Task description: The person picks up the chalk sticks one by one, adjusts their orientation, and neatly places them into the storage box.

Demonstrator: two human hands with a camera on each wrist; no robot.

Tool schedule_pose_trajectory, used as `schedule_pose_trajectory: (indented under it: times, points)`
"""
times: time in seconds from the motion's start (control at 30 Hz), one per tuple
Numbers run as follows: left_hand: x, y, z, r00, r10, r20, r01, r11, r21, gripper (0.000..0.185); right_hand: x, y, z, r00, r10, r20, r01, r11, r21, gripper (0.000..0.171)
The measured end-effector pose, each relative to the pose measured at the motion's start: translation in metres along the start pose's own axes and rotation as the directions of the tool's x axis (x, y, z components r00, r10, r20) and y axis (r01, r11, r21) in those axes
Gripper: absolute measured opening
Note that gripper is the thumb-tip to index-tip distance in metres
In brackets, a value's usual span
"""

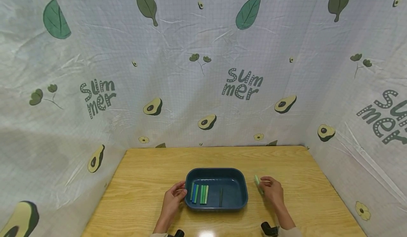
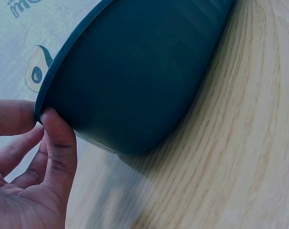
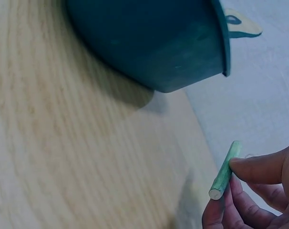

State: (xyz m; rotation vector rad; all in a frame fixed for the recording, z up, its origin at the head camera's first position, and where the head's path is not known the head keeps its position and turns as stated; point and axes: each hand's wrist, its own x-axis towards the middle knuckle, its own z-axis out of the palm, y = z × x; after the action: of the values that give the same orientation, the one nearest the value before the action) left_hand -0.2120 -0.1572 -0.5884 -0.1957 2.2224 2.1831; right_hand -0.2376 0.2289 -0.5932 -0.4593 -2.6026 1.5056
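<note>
Fingers [image 3: 252, 167] of the right hand [image 1: 272, 191] are pinched on a pale green stick [image 3: 224, 171], which is held above the wooden surface [image 1: 149, 180] just beside the right end of a dark blue tray [image 1: 242, 189]; in the head view much of the stick is covered by the hand, and in the right wrist view only its lower length and blunt end are plainly seen. Fingers [image 2: 58, 143] of the left hand [image 1: 172, 200] are closed on the left rim of the tray, thumb over the edge, though how far they reach inside is hidden by the tray wall. From both wrist views only the outer wall of the tray is shown, so its contents are made out from the head view alone: a row of four or five blue and green sticks [image 1: 199, 194] is laid side by side in the left half, too small to be counted with certainty, and one dark stick [image 1: 220, 197] lies apart from them nearer the middle. Both forearms are cut off at the bottom edge of the head view, where two dark wrist devices [image 1: 268, 228] are partly seen. A white cloth backdrop [image 1: 203, 88] printed with avocados, leaves and the word "summer" is hung around the surface on three sides.
</note>
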Motion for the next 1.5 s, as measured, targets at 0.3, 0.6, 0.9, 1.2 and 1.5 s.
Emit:
schedule_pose_trajectory:
  times: [0.3,0.6,0.9,1.2,1.5]
  points:
    - [0.0,0.0,0.001,1.0,-0.015,-0.009,0.015,1.0,0.003,0.041,-0.001,-0.011,-0.009,0.997,0.017,0.072,-0.027,0.988,0.153,0.03]
    - [0.0,0.002,0.001,1.0,-0.014,-0.005,0.014,1.0,-0.005,0.041,-0.004,-0.025,-0.013,0.996,-0.003,0.091,-0.02,0.967,0.254,0.032]
    - [0.001,0.0,0.0,1.0,-0.011,-0.002,0.011,1.0,0.002,0.041,-0.006,-0.039,-0.013,0.994,-0.004,0.107,-0.027,0.959,0.283,0.033]
    - [0.003,0.001,0.0,1.0,-0.012,-0.003,0.012,1.0,0.007,0.041,-0.01,-0.059,-0.011,0.984,-0.022,0.175,-0.043,0.932,0.359,0.036]
    - [0.002,-0.001,0.0,0.999,-0.034,-0.017,0.035,0.999,0.015,0.04,-0.02,-0.081,-0.006,0.969,-0.05,0.242,-0.068,0.887,0.456,0.039]
